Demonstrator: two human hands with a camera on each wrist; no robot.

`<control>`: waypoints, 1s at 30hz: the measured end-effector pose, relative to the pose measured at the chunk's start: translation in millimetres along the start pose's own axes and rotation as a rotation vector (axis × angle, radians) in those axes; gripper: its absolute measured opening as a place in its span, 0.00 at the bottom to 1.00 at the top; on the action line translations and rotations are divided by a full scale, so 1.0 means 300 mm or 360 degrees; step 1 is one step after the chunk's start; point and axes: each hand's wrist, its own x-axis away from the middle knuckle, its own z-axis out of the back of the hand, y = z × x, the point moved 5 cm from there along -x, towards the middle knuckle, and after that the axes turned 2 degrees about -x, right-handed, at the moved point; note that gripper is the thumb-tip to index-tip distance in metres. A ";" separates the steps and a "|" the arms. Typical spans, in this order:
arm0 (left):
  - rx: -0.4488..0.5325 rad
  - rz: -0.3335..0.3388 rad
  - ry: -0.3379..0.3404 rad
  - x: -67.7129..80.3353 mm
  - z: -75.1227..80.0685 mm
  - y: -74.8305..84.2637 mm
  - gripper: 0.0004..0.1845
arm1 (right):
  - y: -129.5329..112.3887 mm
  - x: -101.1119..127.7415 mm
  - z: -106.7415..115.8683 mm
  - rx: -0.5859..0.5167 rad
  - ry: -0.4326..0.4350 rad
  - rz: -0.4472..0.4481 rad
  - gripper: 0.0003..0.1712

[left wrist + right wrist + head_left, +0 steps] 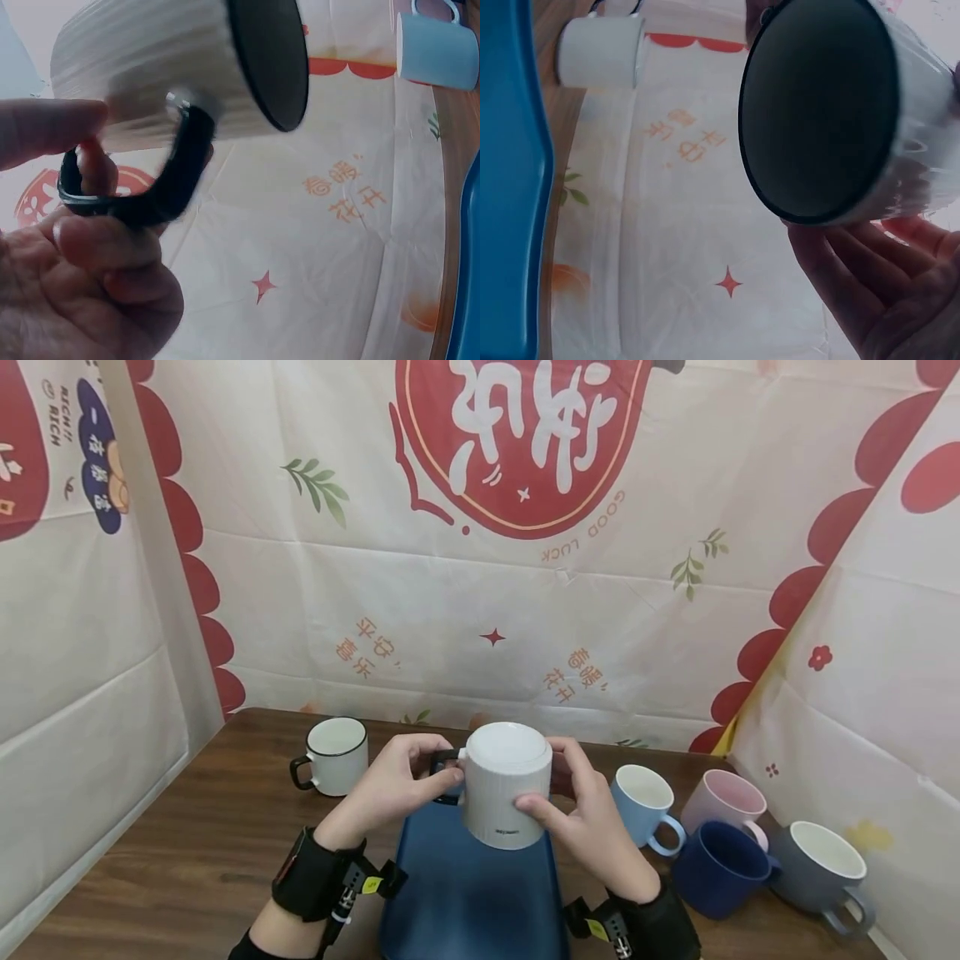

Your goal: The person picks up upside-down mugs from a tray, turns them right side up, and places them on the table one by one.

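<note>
A white ribbed mug [504, 793] with a black handle is held upside down in the air over a blue tray [480, 893]. In the left wrist view its black handle [191, 161] has fingers of my left hand [401, 781] curled through and around it. My right hand [581, 810] grips the mug's side, thumb on the near face and fingers behind. The dark-rimmed mouth of the mug [821, 112] faces down toward the tray, and the right wrist view looks into its shadowed inside.
A white mug with black rim [337, 758] stands at the back left of the wooden table [187, 835]. On the right are a light blue mug [637, 802], a pink mug [708, 802], a navy mug [716, 877] and a grey mug [806, 877]. Printed cloth [450, 593] hangs behind.
</note>
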 end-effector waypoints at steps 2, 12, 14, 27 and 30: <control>0.0025 -0.0032 -0.0027 0.001 -0.007 0.009 0.05 | -0.001 0.002 0.013 -0.0017 0.0037 -0.0014 0.30; 0.0240 -0.0219 -0.0118 0.011 -0.025 0.050 0.27 | -0.004 0.008 0.051 -0.0016 0.0153 -0.0028 0.26; 0.0273 -0.0220 -0.0113 0.013 -0.028 0.051 0.25 | -0.008 0.010 0.055 -0.0018 0.0172 -0.0031 0.25; 0.0279 -0.0185 -0.0117 0.020 -0.042 0.042 0.10 | -0.025 0.022 0.061 0.0013 0.0204 -0.0053 0.26; 0.0272 -0.0204 -0.0149 0.021 -0.038 0.049 0.10 | -0.028 0.016 0.068 -0.0005 0.0221 -0.0024 0.25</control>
